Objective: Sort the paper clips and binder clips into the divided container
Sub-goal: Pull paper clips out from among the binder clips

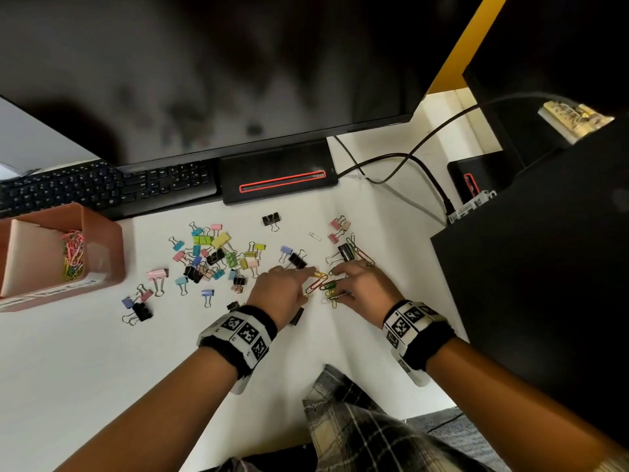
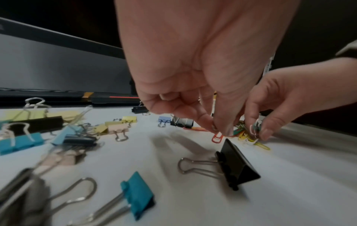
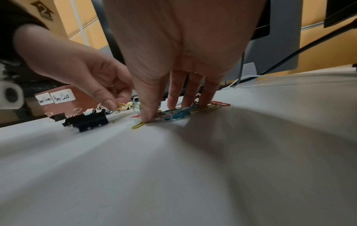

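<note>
Loose coloured paper clips [image 1: 321, 285] lie in a small heap on the white desk between my hands. My left hand [image 1: 304, 274] pinches one clip at the heap's left edge with thumb and forefinger [image 2: 219, 130]. My right hand [image 1: 337, 278] stands fingers-down on the heap [image 3: 179, 113] and holds a few clips between thumb and fingers [image 2: 255, 127]. Many coloured binder clips [image 1: 211, 257] are scattered to the left. The brown divided container [image 1: 102, 229] sits at far left, with paper clips [image 1: 73, 255] in its right compartment.
A black binder clip [image 2: 235, 165] lies just under my left wrist. More clips [image 1: 347, 248] lie beyond my right hand. A keyboard [image 1: 102, 189], monitor base [image 1: 277, 178] and cables [image 1: 391, 172] line the back; a black box [image 1: 527, 284] borders the right.
</note>
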`<state>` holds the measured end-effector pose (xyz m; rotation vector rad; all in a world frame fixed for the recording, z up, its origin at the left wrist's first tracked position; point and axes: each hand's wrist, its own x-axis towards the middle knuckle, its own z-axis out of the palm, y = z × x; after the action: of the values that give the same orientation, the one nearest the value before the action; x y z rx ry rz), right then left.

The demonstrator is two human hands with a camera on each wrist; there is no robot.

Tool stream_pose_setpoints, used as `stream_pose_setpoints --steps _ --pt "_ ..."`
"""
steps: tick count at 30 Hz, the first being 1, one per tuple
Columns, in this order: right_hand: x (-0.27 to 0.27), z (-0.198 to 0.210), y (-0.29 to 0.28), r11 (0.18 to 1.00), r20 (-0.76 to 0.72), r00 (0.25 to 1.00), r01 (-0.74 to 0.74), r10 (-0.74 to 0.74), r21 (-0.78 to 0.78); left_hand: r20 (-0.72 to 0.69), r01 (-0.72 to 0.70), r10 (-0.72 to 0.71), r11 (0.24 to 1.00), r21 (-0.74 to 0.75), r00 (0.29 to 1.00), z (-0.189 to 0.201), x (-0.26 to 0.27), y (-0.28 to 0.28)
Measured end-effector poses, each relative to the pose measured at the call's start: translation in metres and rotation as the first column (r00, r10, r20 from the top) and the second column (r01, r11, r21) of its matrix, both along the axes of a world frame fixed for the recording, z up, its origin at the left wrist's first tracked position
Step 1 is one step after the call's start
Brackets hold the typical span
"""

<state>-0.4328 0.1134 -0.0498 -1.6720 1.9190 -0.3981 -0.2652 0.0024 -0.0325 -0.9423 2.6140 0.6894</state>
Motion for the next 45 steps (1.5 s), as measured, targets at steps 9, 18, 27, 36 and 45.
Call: stream_pose_setpoints --steps 9,18,27,36,45 --pt "0.004 0.007 -0.015 0.999 -0.063 0.998 -0.011 0.009 -0.031 -0.04 -0.081 0.076 0.985 -0.15 0.996 -0.011 -0.018 -0.009" --pt "-0.004 0.006 -0.016 0.997 -0.028 0.999 0.018 -0.02 -0.074 0.018 0.06 -0.058 0.97 -0.236 0.998 -0.013 -0.019 -0.018" --pt "-0.004 0.007 -0.017 0.989 0.073 0.991 0.121 -0.115 -0.082 -0.063 0.079 -0.097 0.966 -0.245 0.993 -0.013 -0.004 -0.02" --pt "-0.003 0.03 -0.037 0.945 0.128 0.963 0.261 -0.239 -0.199 -0.334 -0.189 0.133 0.971 -0.143 0.933 0.025 0.023 -0.055" --pt "0.092 0.084 -0.115 0.94 0.188 0.981 0.109 -0.049 -0.324 -0.469 -0.583 0.485 0.808 -0.082 0.738 0.098 0.16 -0.111"
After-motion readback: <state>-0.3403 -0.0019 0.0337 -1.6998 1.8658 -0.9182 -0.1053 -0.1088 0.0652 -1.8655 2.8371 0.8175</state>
